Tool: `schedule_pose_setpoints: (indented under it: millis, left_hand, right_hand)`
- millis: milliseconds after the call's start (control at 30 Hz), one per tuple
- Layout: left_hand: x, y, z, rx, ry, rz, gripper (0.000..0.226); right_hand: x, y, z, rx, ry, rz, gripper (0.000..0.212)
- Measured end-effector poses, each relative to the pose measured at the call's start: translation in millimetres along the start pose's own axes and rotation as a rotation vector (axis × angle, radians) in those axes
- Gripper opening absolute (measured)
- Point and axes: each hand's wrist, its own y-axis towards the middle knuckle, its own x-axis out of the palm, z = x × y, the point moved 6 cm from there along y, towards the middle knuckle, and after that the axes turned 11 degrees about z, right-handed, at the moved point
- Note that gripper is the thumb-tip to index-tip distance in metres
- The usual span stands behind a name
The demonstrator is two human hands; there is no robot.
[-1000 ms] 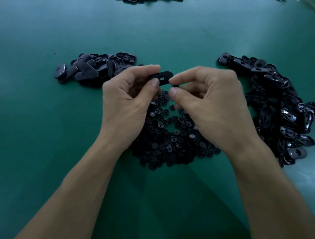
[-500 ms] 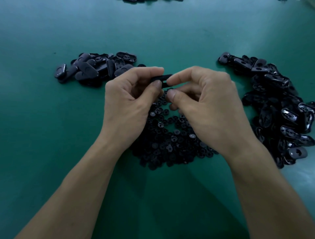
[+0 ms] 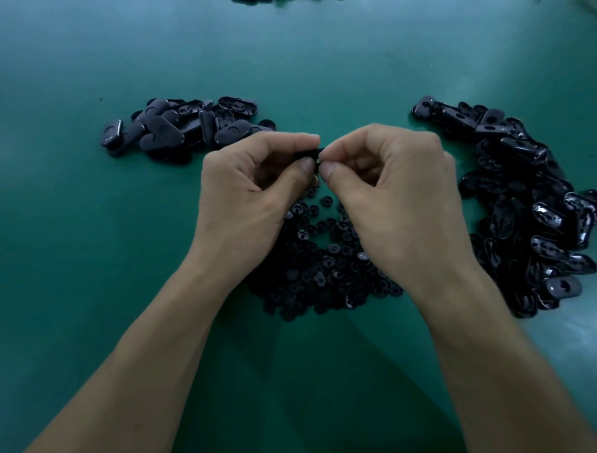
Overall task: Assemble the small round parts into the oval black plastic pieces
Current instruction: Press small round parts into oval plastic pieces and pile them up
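While left hand point(image 3: 248, 190) grips oval piece point(image 3: 307, 154), right hand point(image 3: 397, 194) pinches (too)

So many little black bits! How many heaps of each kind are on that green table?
Oval pieces: 2, left heap and right heap
Small round parts: 1, round-parts heap
Unclear kind: 1, heap cut off at top edge
Total: 4 heaps

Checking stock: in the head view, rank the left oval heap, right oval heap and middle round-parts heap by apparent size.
1. Right oval heap.
2-3. Middle round-parts heap and left oval heap: unsure, the middle one is partly hidden.
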Motion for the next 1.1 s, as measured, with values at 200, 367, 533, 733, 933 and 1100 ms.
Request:
schedule_pose_setpoints:
  millis: [200, 367, 533, 733, 933, 1100]
  left_hand:
    - [0.3, -0.7, 0.3, -0.022, 0.001, -0.006, 0.022]
    - [0.9, -1.4, -0.2, -0.036, -0.003, -0.017, 0.02]
    - [0.6, -1.9, -0.4, -0.039, -0.01, -0.024, 0.02]
    - [-0.7, -1.6, 0.7, -0.029, -0.013, -0.026, 0.021]
    - [0.7, -2.3, 1.4, -0.029, -0.032, -0.03, 0.021]
    - [2.6, -3.2, 2.2, -0.027, -0.036, -0.033, 0.022]
  right_hand:
    - [-1.7, 0.6, -1.7, -0.003, -0.004, 0.057, 0.015]
    - [-1.2, -0.4, -2.1, 0.0, 0.001, 0.061, 0.013]
    - [1.0, -1.1, -2.6, 0.006, 0.005, 0.027, 0.012]
    - [0.2, -0.9, -4.7, 0.016, 0.019, 0.046, 0.014]
    - [-0.1, -0.8, -7.0, 0.004, 0.014, 0.025, 0.012]
    - [-1.4, -1.3, -6.1, 0.025, -0.004, 0.053, 0.013]
